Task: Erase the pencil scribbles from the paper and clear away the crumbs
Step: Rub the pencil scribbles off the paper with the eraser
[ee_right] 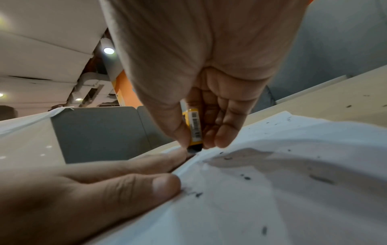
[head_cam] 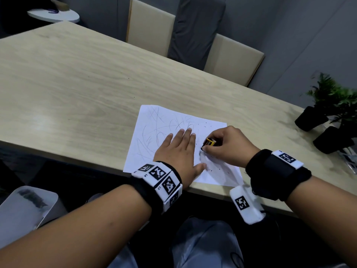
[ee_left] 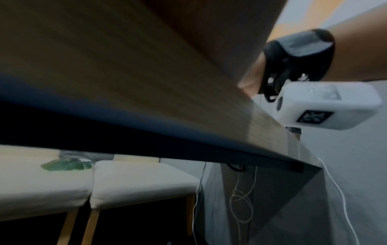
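While my left hand (head_cam: 178,151) lies flat, fingers spread, pinning the paper (head_cam: 146,151) at the table's (head_cam: 77,84) near edge, my right hand (head_cam: 227,146) pinches the eraser (head_cam: 209,142), tip down on the sheet. Short, firm strokes away from my left thumb should keep it from buckling. Scribbles (head_cam: 164,126) remain on the left; crumbs (ee_right: 247,178) dot the right. Contact looks full, though partly hidden.
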`<action>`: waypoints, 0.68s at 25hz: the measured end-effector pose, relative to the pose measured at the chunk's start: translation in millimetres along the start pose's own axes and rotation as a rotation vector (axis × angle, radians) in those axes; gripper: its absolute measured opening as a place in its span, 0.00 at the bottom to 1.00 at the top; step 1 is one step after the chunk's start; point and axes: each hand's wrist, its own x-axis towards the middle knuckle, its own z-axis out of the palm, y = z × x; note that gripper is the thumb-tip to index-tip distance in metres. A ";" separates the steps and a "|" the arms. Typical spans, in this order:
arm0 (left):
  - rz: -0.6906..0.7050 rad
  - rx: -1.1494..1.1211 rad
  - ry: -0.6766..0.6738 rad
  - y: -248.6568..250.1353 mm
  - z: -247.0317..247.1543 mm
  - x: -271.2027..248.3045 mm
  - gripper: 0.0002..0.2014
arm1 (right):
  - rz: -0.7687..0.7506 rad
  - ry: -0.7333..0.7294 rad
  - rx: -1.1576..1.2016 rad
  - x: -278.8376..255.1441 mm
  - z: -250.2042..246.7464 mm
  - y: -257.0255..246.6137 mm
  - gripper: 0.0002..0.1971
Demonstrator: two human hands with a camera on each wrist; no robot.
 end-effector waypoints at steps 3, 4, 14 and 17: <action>-0.014 0.036 -0.073 -2.3 4.9 5.0 0.42 | -0.045 -0.052 -0.058 4.6 5.4 -2.9 0.04; -0.009 0.043 -0.078 -3.1 5.4 5.1 0.42 | -0.050 -0.067 -0.083 6.1 5.7 -2.1 0.05; 0.002 0.030 -0.057 -5.4 5.4 3.4 0.42 | -0.087 -0.097 -0.143 18.7 1.3 -0.1 0.06; -0.003 0.031 -0.058 -5.0 4.7 2.4 0.42 | -0.039 -0.029 -0.190 28.2 -5.3 7.9 0.07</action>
